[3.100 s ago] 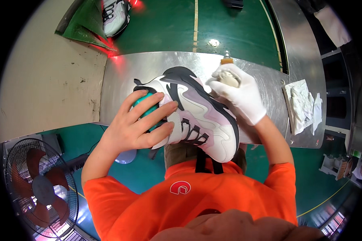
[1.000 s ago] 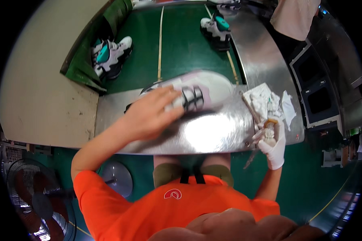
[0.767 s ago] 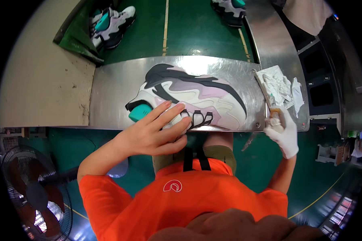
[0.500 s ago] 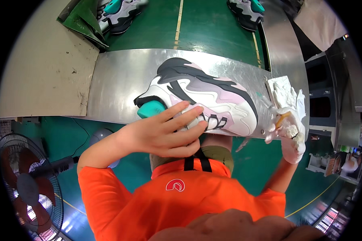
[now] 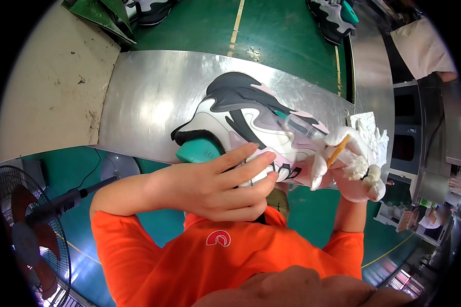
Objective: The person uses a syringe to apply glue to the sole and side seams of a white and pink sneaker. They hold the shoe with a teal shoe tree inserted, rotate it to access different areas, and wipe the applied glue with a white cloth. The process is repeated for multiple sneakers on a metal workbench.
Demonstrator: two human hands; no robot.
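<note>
A white, lilac and black sneaker (image 5: 261,117) lies on its side on the metal ledge (image 5: 143,102), sole away from me, with a teal shoe last (image 5: 197,150) showing at its collar. My bare left hand (image 5: 217,189) is closed over its tongue and lace area. In a white glove, my right hand (image 5: 351,166) grips a clear syringe (image 5: 303,126) with a green tip. That tip is at the seam between upper and sole; whether it touches I cannot tell. A yellowish strip (image 5: 339,151) shows among the gloved fingers. The toe is partly hidden behind the right hand.
Beyond the ledge runs a green conveyor belt (image 5: 200,30) with other sneakers (image 5: 330,20) on it. Crumpled white cloth or paper (image 5: 363,123) lies at the ledge's right end. A beige panel (image 5: 56,87) stands at left, above a floor fan (image 5: 30,230). Another person's sleeve (image 5: 422,48) shows at upper right.
My right hand has brought the syringe left, from beside the toe to over the sneaker's sole edge. The left hand keeps its hold on the tongue area. The view has shifted slightly.
</note>
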